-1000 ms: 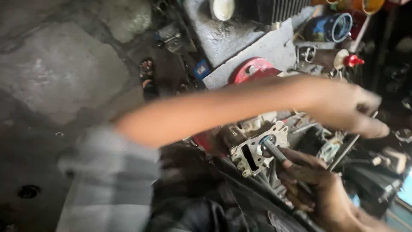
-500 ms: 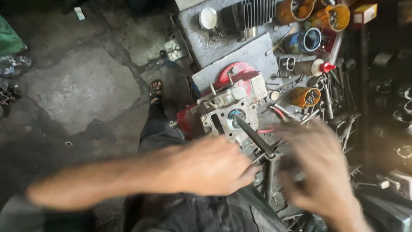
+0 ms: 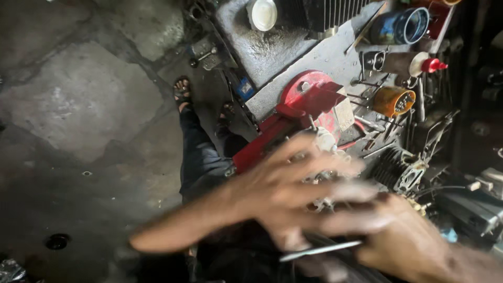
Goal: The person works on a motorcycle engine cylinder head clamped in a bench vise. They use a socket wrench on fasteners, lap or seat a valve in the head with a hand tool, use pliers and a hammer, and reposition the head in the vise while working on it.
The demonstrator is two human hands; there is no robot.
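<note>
My left hand (image 3: pixel 283 191) is blurred in motion, fingers spread, and covers most of a grey metal engine casing (image 3: pixel 326 142) held at a red vise (image 3: pixel 309 97). Its forearm reaches in from the lower left. My right hand (image 3: pixel 414 246) sits at the lower right, just below the left fingers, closed around a thin metal tool (image 3: pixel 319 250) whose shaft points left. Whether the left hand touches the casing is hidden by the blur.
On the grey bench lie an orange cylinder (image 3: pixel 393 100), a blue tin (image 3: pixel 401 25), a white round lid (image 3: pixel 262 13), a red-tipped bottle (image 3: pixel 422 64) and a finned engine cylinder (image 3: pixel 395 169). A sandalled foot (image 3: pixel 182 90) stands on the stone floor (image 3: pixel 78 105).
My left hand has swung back from the far right and now spreads over the casing. The right hand with the tool has dropped lower and the shaft now lies nearly flat.
</note>
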